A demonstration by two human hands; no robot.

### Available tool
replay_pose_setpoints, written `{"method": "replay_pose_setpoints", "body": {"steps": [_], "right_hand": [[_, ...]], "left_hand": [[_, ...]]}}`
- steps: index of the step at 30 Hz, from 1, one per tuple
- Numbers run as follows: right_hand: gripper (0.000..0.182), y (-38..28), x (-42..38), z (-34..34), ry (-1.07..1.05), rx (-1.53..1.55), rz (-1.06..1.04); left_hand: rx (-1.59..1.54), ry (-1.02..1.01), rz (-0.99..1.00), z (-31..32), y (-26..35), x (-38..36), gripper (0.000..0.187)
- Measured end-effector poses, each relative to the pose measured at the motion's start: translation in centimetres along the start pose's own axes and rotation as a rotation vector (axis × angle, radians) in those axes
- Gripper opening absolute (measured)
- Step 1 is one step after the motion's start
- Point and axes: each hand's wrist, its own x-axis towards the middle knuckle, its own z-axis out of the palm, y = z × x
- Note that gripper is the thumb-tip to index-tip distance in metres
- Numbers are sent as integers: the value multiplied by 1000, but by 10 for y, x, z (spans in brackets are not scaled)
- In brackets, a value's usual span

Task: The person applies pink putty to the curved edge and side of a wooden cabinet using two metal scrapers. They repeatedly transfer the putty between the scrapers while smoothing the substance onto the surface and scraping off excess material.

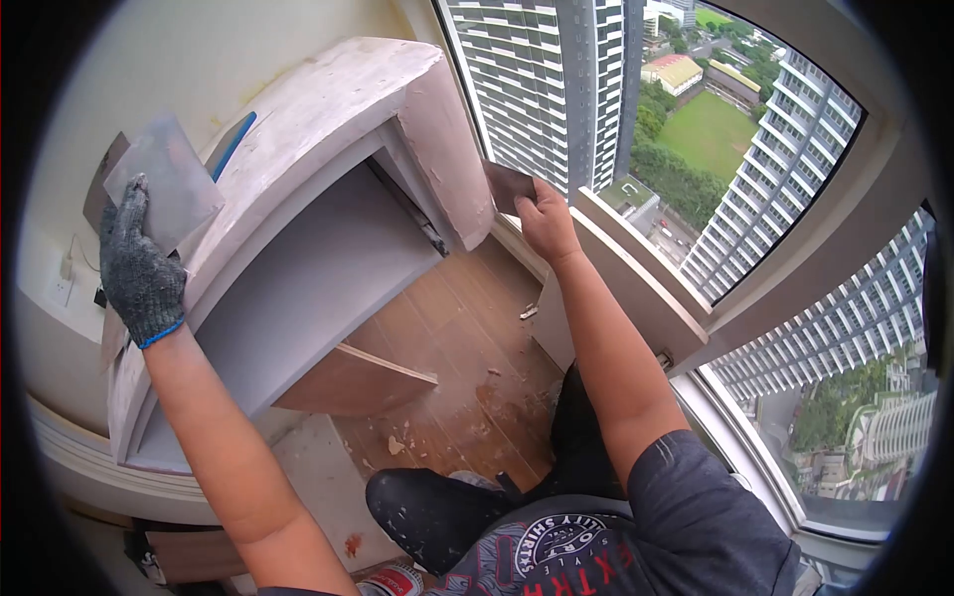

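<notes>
My left hand [142, 260], in a dark grey knit glove with a blue cuff, holds a thin, smooth grey sheet [169, 189] with its fingers along the near face. Behind that sheet the edge of a darker flat plate [103, 184] shows. My bare right hand [547, 221] pinches a small brown flat scraper blade [509, 186]. The blade's far edge meets the right end of a whitish, putty-coated cabinet [318, 84], which has a rough, patchy surface and a wide opening in front. A blue-edged flat tool [233, 145] leans at the cabinet's back, beside the wall.
A loose brown panel [363, 381] lies under the cabinet. Chips and dust are scattered over the wooden floor [477, 328]. To the right, a pale panel [621, 298] stands below tall windows [715, 139]. A wall socket [62, 288] is at the far left.
</notes>
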Motion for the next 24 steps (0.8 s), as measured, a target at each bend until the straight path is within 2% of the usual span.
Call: {"method": "replay_pose_setpoints", "body": {"steps": [1,4,5,9,17,20,24], "right_hand": [[24,-1,2,1,-53,-9,-5],[25,-5,-10,9,18,66,-11],[28,-7,-18,8,58,3,-80],[33,-30,-50,9,106,20,-32],[52,-40,-94,59,327,-109,-289],[53,-44,-103,73,371,-102,-314],[57,-55,-116,81,334,-186,-302]], "left_hand": [[6,0,9,0,0,0,59],[-13,2,2,1,-3,-1,60],[-13,0,-10,1,-2,-2,60],[20,-8,-43,-5,7,0,60],[35,15,6,-6,5,0,57],[30,15,22,-2,-1,0,61],[60,-20,16,-5,2,0,61]]}}
